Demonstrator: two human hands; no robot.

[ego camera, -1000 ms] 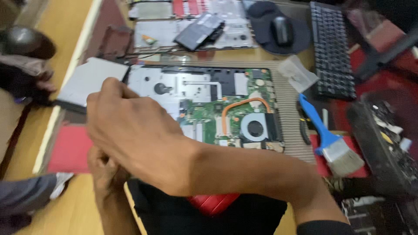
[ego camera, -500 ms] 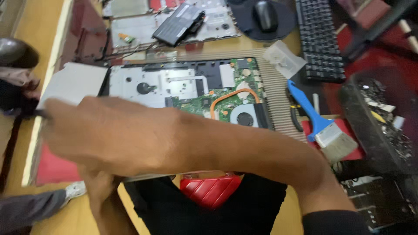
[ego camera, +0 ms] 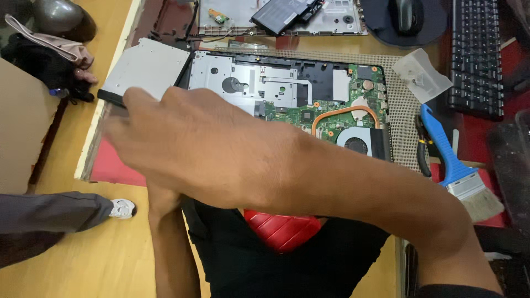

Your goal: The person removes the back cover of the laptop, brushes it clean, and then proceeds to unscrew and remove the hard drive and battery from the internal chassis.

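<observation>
An opened laptop base [ego camera: 287, 83] lies on a mesh mat, with its green board, copper heat pipe and fan [ego camera: 356, 144] bare. A flat silver optical drive [ego camera: 144, 66] sticks out of its left side. My right hand [ego camera: 182, 138] reaches across to the left, blurred, with its fingers closed on the drive's dark front edge. My left forearm [ego camera: 165, 243] rises from below, and its hand is hidden under the right hand.
A detached cover [ego camera: 331, 16] with a black battery [ego camera: 281, 14] lies behind the laptop. To the right are a mouse [ego camera: 406, 14], a keyboard [ego camera: 475, 55], a clear bag [ego camera: 422, 74], pliers and a blue brush [ego camera: 455, 165]. Another person's leg and shoe [ego camera: 122, 208] are at lower left.
My right hand has stretched further left along the drive's near edge. The view has shifted closer and downward.
</observation>
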